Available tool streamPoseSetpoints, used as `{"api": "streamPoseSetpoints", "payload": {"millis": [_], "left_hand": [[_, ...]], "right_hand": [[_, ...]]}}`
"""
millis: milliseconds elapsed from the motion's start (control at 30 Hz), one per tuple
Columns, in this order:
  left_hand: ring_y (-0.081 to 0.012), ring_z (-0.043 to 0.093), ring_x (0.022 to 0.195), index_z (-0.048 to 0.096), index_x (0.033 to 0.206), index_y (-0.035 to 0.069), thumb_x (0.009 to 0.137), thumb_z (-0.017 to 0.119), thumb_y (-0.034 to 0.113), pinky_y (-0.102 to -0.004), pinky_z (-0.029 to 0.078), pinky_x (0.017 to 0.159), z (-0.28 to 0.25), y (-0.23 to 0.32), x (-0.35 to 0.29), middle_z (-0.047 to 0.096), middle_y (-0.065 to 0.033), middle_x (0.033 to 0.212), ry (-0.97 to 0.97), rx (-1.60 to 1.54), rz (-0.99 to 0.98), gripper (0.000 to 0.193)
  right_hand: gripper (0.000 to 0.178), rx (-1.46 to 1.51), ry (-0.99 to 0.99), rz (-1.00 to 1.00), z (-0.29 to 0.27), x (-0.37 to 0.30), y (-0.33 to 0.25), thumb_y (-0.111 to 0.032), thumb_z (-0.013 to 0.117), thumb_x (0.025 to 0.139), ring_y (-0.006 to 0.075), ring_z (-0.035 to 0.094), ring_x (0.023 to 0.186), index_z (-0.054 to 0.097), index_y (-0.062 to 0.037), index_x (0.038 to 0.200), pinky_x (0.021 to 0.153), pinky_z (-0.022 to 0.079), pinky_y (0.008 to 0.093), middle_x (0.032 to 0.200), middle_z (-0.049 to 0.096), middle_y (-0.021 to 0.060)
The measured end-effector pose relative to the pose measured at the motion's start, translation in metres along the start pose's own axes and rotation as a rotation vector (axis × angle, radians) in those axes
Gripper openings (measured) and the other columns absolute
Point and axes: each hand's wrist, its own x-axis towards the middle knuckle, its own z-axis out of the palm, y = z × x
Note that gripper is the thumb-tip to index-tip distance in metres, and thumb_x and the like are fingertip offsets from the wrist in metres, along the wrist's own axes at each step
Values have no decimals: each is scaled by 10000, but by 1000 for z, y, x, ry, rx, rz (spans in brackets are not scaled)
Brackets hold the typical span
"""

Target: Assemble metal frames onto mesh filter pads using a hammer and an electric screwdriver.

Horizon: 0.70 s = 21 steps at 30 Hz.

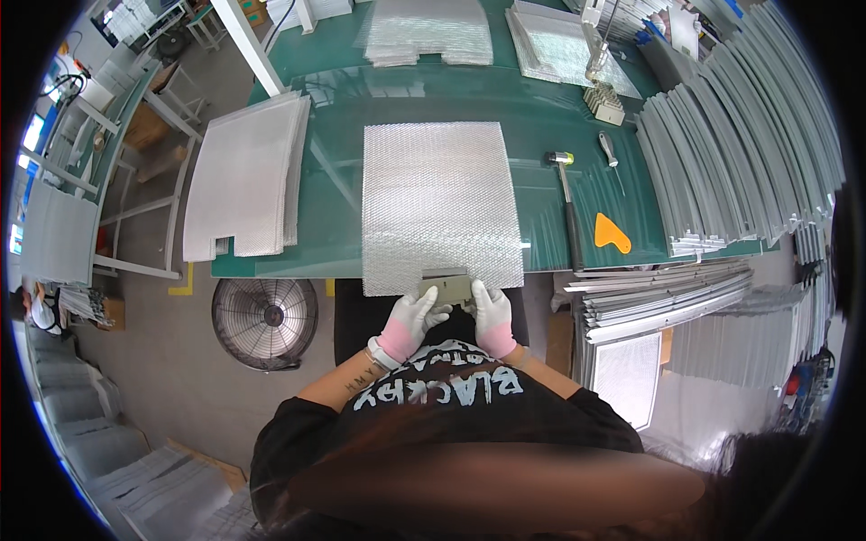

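A white, bubble-textured sheet (pixel 442 194) lies flat in front of me, its near edge jutting past the table edge. At that near edge, both my hands hold a small grey-green rectangular block (pixel 448 289). My left hand (pixel 410 322), in a white glove with a pink cuff, grips its left end with the fingers curled. On the right end, my right hand (pixel 492 316), gloved the same way, closes with thumb and fingers. A dark slot shows in the sheet just behind the block. The block's underside is hidden.
On the green table (pixel 334 180), a hammer (pixel 568 203), a screwdriver-like tool (pixel 610 153) and an orange scraper (pixel 612 233) lie at right. Similar blocks (pixel 604 104) stand behind them. Stacked sheets (pixel 244 171) sit left; many grey panels (pixel 740 144) stand right. A fan (pixel 266 323) is below left.
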Motion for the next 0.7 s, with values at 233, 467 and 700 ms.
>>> {"api": "streamPoseSetpoints", "payload": {"millis": [233, 467, 700], "left_hand": [[-165, 649, 868, 638, 1115, -13, 1017, 435, 327, -296, 524, 795, -14, 94, -6, 679, -95, 963, -936, 843, -320, 408], [-408, 330, 1346, 494, 1376, 160, 821, 624, 539, -568, 236, 1106, 46, 121, 88, 400, -213, 1435, -389, 2002, 1106, 684], [-493, 297, 1334, 477, 1380, 145, 856, 591, 442, -636, 172, 1101, 75, 66, 52, 372, -231, 1437, -221, 1954, 956, 613]], "right_hand": [[388, -91, -435, -205, 2, -1, 9, -352, 454, 1010, 105, 531, 768, 538, -3, 1154, 706, 463, 265, 926, 597, 45], [386, 112, -127, -141, -2, 1, 6, -289, 365, 1020, 125, 580, 685, 602, 2, 930, 630, 468, 264, 793, 631, 75], [234, 118, -19, -129, -40, 12, 1, -213, 498, 994, 73, 578, 768, 633, -24, 1017, 666, 488, 235, 898, 626, 0]]}}
